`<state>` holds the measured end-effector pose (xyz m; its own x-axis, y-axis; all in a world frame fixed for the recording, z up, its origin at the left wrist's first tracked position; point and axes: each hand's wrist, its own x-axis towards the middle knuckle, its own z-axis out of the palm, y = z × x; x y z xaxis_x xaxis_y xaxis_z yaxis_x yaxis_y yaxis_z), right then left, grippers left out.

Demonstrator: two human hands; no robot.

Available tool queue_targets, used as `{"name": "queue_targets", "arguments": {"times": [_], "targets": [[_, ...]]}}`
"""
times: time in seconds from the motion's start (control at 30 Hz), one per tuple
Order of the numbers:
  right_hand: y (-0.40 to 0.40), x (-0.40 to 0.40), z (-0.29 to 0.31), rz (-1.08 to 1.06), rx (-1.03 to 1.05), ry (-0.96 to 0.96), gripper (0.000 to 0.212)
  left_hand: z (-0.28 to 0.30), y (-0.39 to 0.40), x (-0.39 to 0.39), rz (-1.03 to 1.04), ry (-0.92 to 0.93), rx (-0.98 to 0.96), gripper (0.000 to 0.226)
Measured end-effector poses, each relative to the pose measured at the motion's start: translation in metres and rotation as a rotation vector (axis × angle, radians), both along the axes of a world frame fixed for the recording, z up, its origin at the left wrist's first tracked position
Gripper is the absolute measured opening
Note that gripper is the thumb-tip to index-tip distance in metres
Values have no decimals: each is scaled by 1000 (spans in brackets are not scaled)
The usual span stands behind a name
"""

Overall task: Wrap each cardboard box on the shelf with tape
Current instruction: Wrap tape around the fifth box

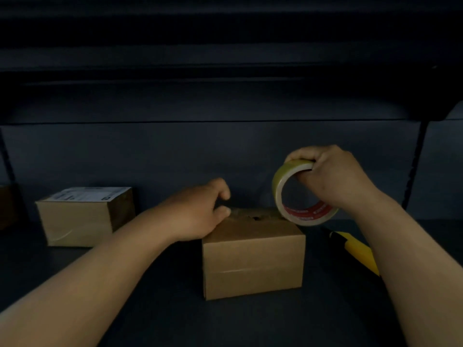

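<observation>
head view: right hand point(330, 176) clamped on the tape roll point(299, 194), thumb through the core, roll held upright just above the far right corner of the near cardboard box point(253, 256), likely to draw tape across its top. left hand point(200, 211) resting on the box's far left top edge, fingers curled together at what may be the tape end, probably steadying it. second box point(85, 216) far left on the shelf point(155, 309), yellow tool point(355, 249) lying right.

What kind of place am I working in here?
Probably a stockroom or packing area: dark metal shelf with another level overhead, two cardboard boxes on it, and a roll of packing tape in the right hand.
</observation>
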<state>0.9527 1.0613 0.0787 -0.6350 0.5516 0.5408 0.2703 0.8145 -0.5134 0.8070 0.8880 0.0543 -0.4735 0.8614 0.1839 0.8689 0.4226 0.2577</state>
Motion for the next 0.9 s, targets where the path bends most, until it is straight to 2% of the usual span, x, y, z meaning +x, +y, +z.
{"name": "queue_targets", "arguments": {"times": [0.07,0.13,0.27,0.4,0.53,0.6,0.63,0.73,0.8,0.87,0.9], "targets": [[-1,0,0,-2,16,1,31,1,-3,8,-98,66,-28,32],[-2,0,0,1,17,6,31,4,-9,18,-146,43,-136,43],[-2,1,-1,-5,17,10,29,6,-14,31,-76,152,-307,64],[-2,2,-1,-8,-3,17,28,1,-23,40,-43,203,-444,98],[-4,1,-2,-10,6,23,28,7,-22,44,-39,264,-508,110],[-4,2,-2,-10,3,22,28,15,-18,41,-31,171,-508,104],[-4,2,-2,-12,5,19,28,18,-16,38,-38,98,-456,94],[-4,1,-2,-8,13,8,28,24,-1,30,-72,4,-94,65],[-6,-1,-2,1,9,10,30,20,20,27,-72,12,89,49],[-7,-1,-2,10,-5,15,32,14,42,26,-47,57,119,30],[-7,-1,-3,12,-8,14,32,9,51,24,-26,76,70,23]]}}
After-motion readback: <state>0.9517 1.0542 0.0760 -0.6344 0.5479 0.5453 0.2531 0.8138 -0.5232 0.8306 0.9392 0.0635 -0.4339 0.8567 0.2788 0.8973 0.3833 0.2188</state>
